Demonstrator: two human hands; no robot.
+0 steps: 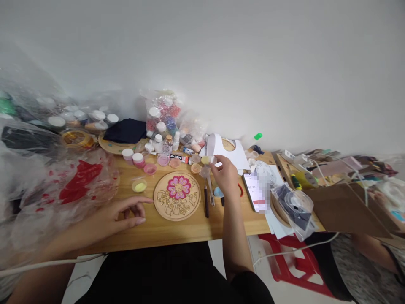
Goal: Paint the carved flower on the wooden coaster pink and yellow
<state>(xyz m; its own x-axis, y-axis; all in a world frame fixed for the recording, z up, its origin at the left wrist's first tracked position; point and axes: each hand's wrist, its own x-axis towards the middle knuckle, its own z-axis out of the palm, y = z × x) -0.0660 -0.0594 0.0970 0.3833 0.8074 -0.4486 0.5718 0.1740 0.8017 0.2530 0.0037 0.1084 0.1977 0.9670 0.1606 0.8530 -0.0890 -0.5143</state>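
Observation:
My left hand (128,213) rests at the left of a round wooden board (161,184), fingers apart and holding nothing, index fingertip near the rim. On the board, a flower (179,187) is coloured pink and magenta above gold-outlined leaves. Beyond it to the right, my right hand (226,174) is closed with its fingertips on a small pale cup (213,160). Small cups cluster beside those fingers, including a yellow one (205,160) and an orange one (195,168). A cup of pale yellow (139,185) sits above my left hand. A dark pen-like tool (206,202) lies right of the board.
White-lidded jars (138,160), a glue tube (180,158) and bagged supplies (164,109) stand at the back. A phone (251,192) and a bagged spool (294,207) lie right. Plastic bags (66,181) cover the left. Another person's arm (370,249) shows at far right.

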